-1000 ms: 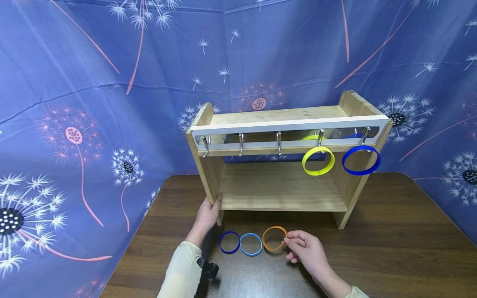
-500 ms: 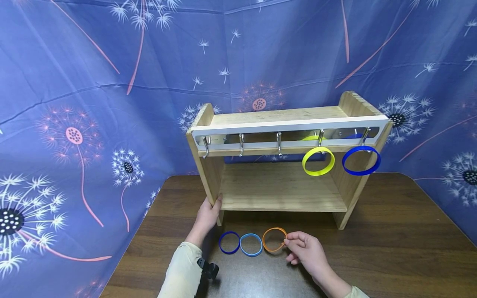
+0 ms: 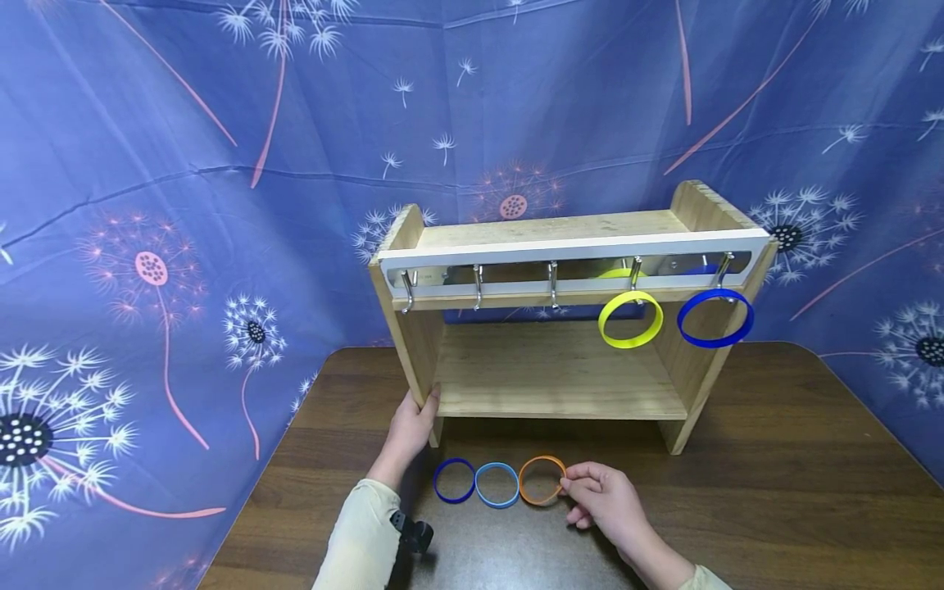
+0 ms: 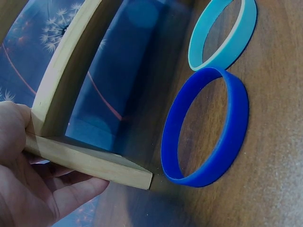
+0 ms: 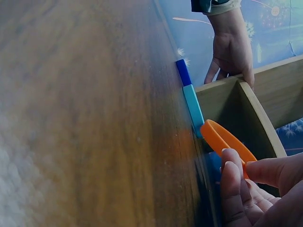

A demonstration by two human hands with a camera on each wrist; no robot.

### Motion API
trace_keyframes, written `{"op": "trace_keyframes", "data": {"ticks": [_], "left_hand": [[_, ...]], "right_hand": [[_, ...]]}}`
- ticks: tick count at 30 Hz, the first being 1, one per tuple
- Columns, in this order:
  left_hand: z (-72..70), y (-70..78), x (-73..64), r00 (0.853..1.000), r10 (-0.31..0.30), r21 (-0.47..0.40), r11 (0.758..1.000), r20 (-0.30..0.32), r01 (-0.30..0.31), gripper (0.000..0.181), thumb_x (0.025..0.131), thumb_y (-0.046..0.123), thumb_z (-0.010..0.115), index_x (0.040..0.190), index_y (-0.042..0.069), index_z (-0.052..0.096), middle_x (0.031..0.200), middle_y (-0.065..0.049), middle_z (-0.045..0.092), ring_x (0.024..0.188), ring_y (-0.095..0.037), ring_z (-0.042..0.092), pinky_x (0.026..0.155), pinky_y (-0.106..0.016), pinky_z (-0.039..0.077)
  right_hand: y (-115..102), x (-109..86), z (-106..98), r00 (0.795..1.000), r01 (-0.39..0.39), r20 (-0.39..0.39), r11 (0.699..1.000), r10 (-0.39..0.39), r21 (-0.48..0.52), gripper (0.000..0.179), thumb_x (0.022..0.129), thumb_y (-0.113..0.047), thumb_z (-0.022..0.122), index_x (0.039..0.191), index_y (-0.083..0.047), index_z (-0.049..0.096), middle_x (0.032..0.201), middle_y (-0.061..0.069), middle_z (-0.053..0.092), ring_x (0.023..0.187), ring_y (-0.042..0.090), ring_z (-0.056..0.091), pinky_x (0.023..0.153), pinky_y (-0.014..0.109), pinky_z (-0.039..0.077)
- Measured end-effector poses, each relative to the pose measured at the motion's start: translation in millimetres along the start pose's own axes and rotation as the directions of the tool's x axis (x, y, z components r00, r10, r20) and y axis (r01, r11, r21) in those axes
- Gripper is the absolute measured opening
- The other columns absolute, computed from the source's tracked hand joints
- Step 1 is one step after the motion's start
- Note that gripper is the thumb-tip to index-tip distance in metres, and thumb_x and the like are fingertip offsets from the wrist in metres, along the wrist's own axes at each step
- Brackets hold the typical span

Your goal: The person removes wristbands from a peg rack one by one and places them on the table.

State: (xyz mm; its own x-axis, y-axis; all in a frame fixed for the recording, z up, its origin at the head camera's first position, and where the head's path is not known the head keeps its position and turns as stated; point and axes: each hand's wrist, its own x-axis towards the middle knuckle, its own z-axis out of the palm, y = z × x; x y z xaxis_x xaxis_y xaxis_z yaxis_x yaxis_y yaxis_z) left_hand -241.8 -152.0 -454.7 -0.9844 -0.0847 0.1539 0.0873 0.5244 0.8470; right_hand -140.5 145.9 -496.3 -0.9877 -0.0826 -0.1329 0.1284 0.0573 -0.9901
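My left hand (image 3: 408,430) grips the left side panel of a small wooden shelf (image 3: 553,369), thumb on its front edge, fingers beneath in the left wrist view. Between thumb and fingertips my right hand (image 3: 608,504) pinches an orange silicone wristband (image 5: 218,137) by its right side. The band slants in the right wrist view, its far end close to the light blue wristband (image 4: 247,28). That one stands in a row with a dark blue wristband (image 4: 239,113) on the table, left of the orange one. Both lie flat, edges touching.
A white hook rail (image 3: 516,247) with several metal hooks runs along the shelf front. A yellow wristband (image 3: 627,342) and a blue wristband (image 3: 714,342) hang from its two right hooks. The brown table (image 3: 796,475) backs onto a dandelion-print cloth (image 3: 310,115).
My right hand has lowered the orange wristband slightly and shifted it a little towards me, beside the light blue one. My left hand stays on the shelf.
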Motion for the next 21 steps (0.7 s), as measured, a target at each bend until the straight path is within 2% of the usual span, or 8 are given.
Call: {"op": "trace_keyframes", "data": {"ticks": [9,21], "left_hand": [[-0.4,1.6,-0.9,1.0,-0.002,-0.011,1.0,0.002,0.002,0.033,0.101,0.032,0.053,0.122,0.007,0.057,0.115,-0.018,0.064,0.11,-0.035,0.057,0.095,-0.053,0.043],[-1.2,2.1,-1.5,1.0,-0.011,-0.002,1.0,0.002,0.011,0.032,0.101,0.033,0.053,0.12,0.008,0.058,0.113,-0.017,0.064,0.108,-0.035,0.057,0.094,-0.053,0.043]], "right_hand": [[2.7,1.6,0.1,0.999,-0.029,0.027,0.998,0.03,-0.051,0.027,0.093,-0.008,0.064,0.109,0.012,0.057,0.089,0.015,0.07,0.055,0.022,0.064,0.049,0.029,0.053],[2.7,-0.2,1.3,1.0,-0.015,0.017,0.991,0.017,-0.13,0.026,0.089,-0.005,0.066,0.106,0.013,0.06,0.076,0.013,0.069,0.048,0.019,0.06,0.043,0.029,0.05]]}}
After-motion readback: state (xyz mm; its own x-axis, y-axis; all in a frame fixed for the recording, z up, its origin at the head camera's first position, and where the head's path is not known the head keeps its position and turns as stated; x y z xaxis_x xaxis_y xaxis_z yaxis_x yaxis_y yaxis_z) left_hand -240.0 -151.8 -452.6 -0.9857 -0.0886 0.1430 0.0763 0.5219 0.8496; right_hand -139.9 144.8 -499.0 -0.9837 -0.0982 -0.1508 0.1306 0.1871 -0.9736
